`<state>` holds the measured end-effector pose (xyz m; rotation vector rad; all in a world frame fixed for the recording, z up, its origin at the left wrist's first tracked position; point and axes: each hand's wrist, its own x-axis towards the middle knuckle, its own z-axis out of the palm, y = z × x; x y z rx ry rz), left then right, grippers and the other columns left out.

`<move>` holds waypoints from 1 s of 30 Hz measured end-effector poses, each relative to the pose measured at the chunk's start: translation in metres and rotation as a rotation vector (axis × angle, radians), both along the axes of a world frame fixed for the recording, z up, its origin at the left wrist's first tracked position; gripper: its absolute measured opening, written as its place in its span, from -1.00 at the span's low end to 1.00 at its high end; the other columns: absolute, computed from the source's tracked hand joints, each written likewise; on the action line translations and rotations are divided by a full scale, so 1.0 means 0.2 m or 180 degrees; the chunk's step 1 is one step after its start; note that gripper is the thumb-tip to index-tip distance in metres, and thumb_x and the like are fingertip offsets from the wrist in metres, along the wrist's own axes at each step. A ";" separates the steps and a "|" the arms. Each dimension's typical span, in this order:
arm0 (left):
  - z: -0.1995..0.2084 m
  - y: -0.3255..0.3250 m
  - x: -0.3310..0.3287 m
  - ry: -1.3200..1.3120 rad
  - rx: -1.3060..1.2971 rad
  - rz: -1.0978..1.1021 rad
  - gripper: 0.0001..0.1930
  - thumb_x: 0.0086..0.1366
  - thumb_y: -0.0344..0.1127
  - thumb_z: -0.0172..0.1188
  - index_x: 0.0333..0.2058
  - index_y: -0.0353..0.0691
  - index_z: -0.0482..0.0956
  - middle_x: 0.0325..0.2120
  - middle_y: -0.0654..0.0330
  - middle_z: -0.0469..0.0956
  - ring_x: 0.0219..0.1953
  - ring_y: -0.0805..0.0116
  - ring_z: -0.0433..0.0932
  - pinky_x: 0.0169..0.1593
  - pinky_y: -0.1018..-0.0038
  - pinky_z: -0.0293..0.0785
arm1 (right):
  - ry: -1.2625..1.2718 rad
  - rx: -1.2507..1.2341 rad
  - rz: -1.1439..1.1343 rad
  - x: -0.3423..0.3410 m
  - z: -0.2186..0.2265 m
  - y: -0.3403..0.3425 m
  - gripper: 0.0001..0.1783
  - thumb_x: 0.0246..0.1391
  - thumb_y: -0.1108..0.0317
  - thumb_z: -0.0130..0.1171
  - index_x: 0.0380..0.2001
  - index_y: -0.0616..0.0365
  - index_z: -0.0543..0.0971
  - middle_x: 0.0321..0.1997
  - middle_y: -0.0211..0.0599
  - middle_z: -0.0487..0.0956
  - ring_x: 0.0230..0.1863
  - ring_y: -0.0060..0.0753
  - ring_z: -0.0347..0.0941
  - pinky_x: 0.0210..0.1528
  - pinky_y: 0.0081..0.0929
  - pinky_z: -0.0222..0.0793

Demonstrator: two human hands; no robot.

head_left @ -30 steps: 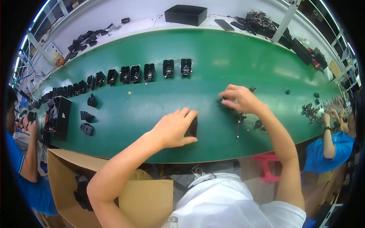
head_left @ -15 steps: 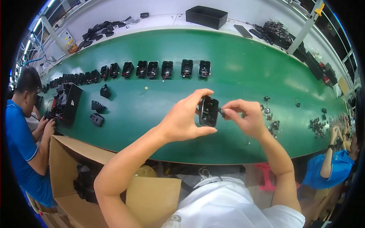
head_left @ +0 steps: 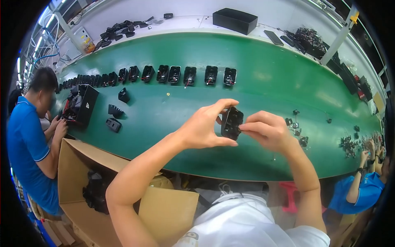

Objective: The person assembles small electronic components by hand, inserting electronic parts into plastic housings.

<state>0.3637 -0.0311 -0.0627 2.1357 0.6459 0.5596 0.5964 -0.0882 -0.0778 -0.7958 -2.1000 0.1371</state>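
Observation:
My left hand grips a black plastic housing by its edges, thumb at the bottom and fingers at the top. The housing is tilted, its open hollow side facing right. My right hand is closed in a pinch at the housing's right edge. Its fingertips hold a small dark part, now mostly hidden by the fingers and the housing. To the right of that hand lie several small dark and silvery parts on the green table.
A row of similar black housings runs leftward. Loose black pieces lie near a black box. An open cardboard box stands at the table's front left. Co-workers sit at both sides. A black tray rests on the back shelf.
My right fingertips have moved in against the housing's edge, and the small part shows less. The housing is turned more to the right. The whole view has shifted slightly.

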 end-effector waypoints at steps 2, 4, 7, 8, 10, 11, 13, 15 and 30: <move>0.00 0.00 0.00 -0.0039 -0.0001 0.0008 -0.06 -0.14 -0.15 0.61 0.21 -0.27 0.29 0.03 0.07 0.49 0.01 0.23 0.55 -0.04 0.36 0.52 | -0.0201 0.0247 0.0007 0.00 0.03 0.00 -0.75 -0.20 0.53 0.46 -0.37 0.10 0.66 -0.39 -0.31 0.58 -0.45 -0.32 0.54 -0.48 -0.44 0.46; 0.01 -0.01 0.00 -0.0081 0.0003 -0.0002 -0.05 -0.15 -0.14 0.62 0.20 -0.26 0.30 0.02 0.07 0.49 0.00 0.23 0.55 -0.06 0.37 0.52 | -0.0050 0.0205 -0.0032 0.01 0.05 0.01 -0.76 -0.20 0.52 0.47 -0.39 0.11 0.65 -0.39 -0.31 0.58 -0.45 -0.34 0.54 -0.48 -0.44 0.46; 0.04 -0.02 0.01 -0.0143 0.0177 0.0060 -0.04 -0.20 -0.12 0.64 0.17 -0.25 0.31 0.00 0.10 0.49 -0.01 0.24 0.54 -0.08 0.40 0.50 | 0.0236 0.0096 -0.0121 -0.01 0.09 0.02 -0.78 -0.19 0.51 0.47 -0.41 0.13 0.63 -0.39 -0.30 0.58 -0.45 -0.36 0.54 -0.48 -0.46 0.46; 0.04 -0.02 0.01 -0.0229 0.0209 0.0138 -0.03 -0.22 -0.11 0.65 0.16 -0.24 0.31 -0.01 0.11 0.49 -0.01 0.25 0.53 -0.08 0.40 0.50 | 0.0369 0.0024 -0.0172 -0.02 0.10 0.02 -0.78 -0.19 0.51 0.47 -0.42 0.13 0.63 -0.39 -0.30 0.57 -0.45 -0.36 0.54 -0.49 -0.47 0.46; 0.05 -0.02 0.02 -0.0288 0.0248 0.0211 -0.02 -0.24 -0.09 0.66 0.15 -0.23 0.32 -0.02 0.13 0.48 -0.01 0.27 0.53 -0.08 0.41 0.49 | 0.0397 -0.0049 -0.0171 -0.07 0.11 0.01 -0.79 -0.17 0.53 0.46 -0.41 0.16 0.62 -0.40 -0.28 0.57 -0.46 -0.37 0.54 -0.48 -0.49 0.46; 0.05 -0.02 0.02 -0.0395 0.0422 0.0246 -0.05 -0.22 -0.08 0.65 0.14 -0.23 0.33 -0.05 0.12 0.49 -0.05 0.24 0.53 -0.13 0.40 0.48 | 0.0401 -0.0132 -0.0170 -0.09 0.12 0.00 -0.80 -0.15 0.55 0.44 -0.41 0.18 0.62 -0.40 -0.27 0.57 -0.46 -0.39 0.55 -0.48 -0.51 0.47; 0.05 -0.02 0.02 -0.0487 0.0598 0.0277 -0.07 -0.21 -0.06 0.63 0.13 -0.23 0.33 -0.08 0.11 0.50 -0.08 0.21 0.54 -0.18 0.38 0.47 | 0.0517 -0.0306 -0.0177 -0.11 0.11 0.00 -0.82 -0.10 0.56 0.41 -0.40 0.21 0.60 -0.40 -0.26 0.56 -0.45 -0.41 0.55 -0.48 -0.53 0.47; 0.05 -0.02 0.02 -0.0643 0.0721 0.0395 -0.08 -0.21 -0.04 0.64 0.12 -0.23 0.35 -0.07 0.11 0.50 -0.10 0.20 0.54 -0.19 0.38 0.48 | 0.0620 -0.0484 -0.0179 -0.13 0.11 -0.02 -0.85 -0.06 0.58 0.38 -0.40 0.23 0.59 -0.40 -0.24 0.56 -0.45 -0.43 0.55 -0.48 -0.54 0.47; 0.05 0.01 0.03 -0.0512 0.0998 0.0569 -0.04 -0.21 -0.02 0.64 0.16 -0.23 0.35 -0.04 0.10 0.51 -0.10 0.22 0.55 -0.15 0.38 0.53 | 0.1412 -0.0761 -0.0159 -0.18 0.05 0.00 -0.91 0.06 0.57 0.29 -0.39 0.28 0.55 -0.40 -0.25 0.53 -0.51 -0.57 0.41 -0.47 -0.64 0.33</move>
